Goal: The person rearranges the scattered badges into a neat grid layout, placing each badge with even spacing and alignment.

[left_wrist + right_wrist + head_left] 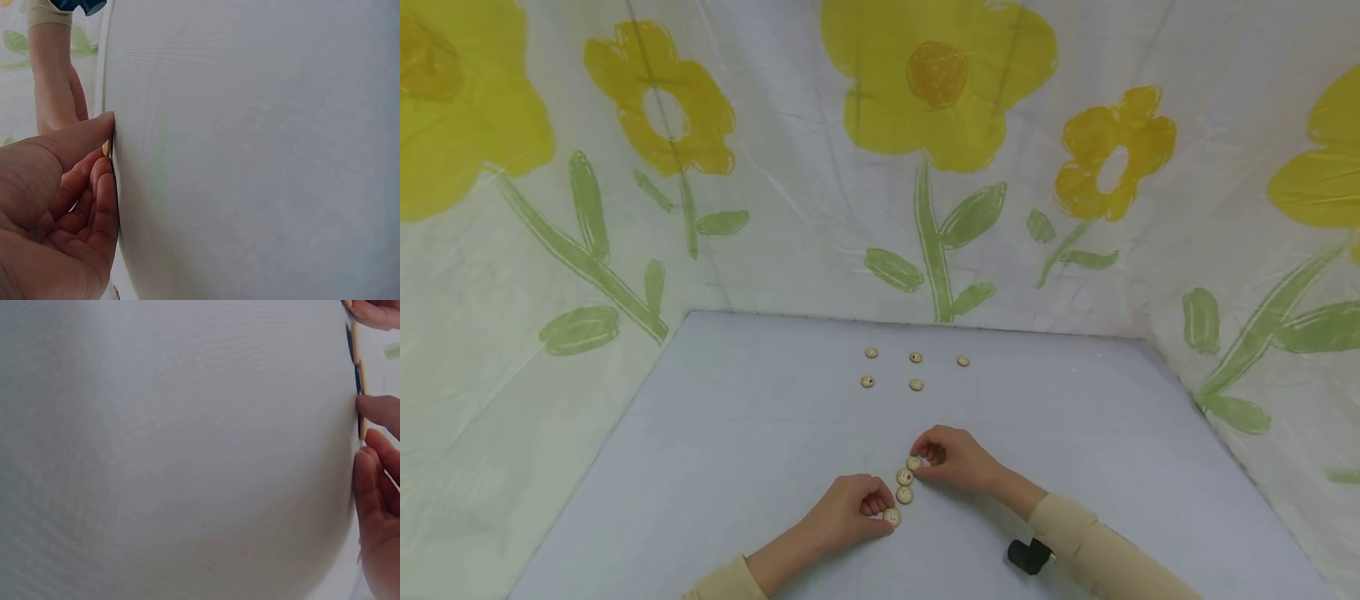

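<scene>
"First, what do your hands have, and where is it?"

"Entry one: your left hand (pixel 848 504), grip together, thumb and fingers pinching the near disc (pixel 892 517). Entry two: your right hand (pixel 958 460), farther from you on the desk (pixel 715 467), grip likewise closed, pinching the far disc (pixel 913 462) at its right side."

"And between your two hands?"

"Two loose discs, pale and round, lying flat: the upper disc (pixel 904 477), touching the far disc, and the lower disc (pixel 904 495), touching the upper one. Your near disc sits just beside the lower, a narrow gap between. All four form a slightly bent line leading away from you."

"Also on your desk?"

"Five more discs, well apart from your hands, in two rows toward the back edge. Rear row (pixel 916 357), three pieces, spaced. Front row, two pieces: the left disc (pixel 867 382) and the middle disc (pixel 917 385). Dark marks on some faces, too small to read."

"Remaining stock around you?"

"One black device (pixel 1028 557), just beside your right sleeve (pixel 1063 521), cream. One white cloth (pixel 790 192) behind the desk, yellow flowers (pixel 938 75) on green stems."
</scene>
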{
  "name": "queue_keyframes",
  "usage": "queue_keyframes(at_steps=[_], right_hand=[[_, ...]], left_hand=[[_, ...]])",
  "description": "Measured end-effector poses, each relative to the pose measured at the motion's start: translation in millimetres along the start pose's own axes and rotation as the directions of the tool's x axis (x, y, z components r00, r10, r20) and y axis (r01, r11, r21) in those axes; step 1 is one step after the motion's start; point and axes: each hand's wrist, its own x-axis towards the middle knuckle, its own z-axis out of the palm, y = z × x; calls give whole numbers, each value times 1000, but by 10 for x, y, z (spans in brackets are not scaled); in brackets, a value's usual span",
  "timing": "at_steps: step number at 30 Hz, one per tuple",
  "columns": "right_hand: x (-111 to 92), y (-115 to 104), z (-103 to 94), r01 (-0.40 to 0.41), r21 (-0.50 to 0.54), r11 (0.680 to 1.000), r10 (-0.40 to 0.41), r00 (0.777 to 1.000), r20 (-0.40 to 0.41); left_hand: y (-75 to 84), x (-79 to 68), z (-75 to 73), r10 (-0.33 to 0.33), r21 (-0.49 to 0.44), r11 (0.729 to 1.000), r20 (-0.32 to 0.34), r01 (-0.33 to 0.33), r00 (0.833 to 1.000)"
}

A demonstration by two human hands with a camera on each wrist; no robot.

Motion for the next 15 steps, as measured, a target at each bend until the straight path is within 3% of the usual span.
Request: queue_keyframes(at_steps=[15], right_hand=[[29,-14,-16,-15,-30,999,16,1000,9]], left_hand=[[-1,-6,0,19,-3,1000,-2,-19,1000]])
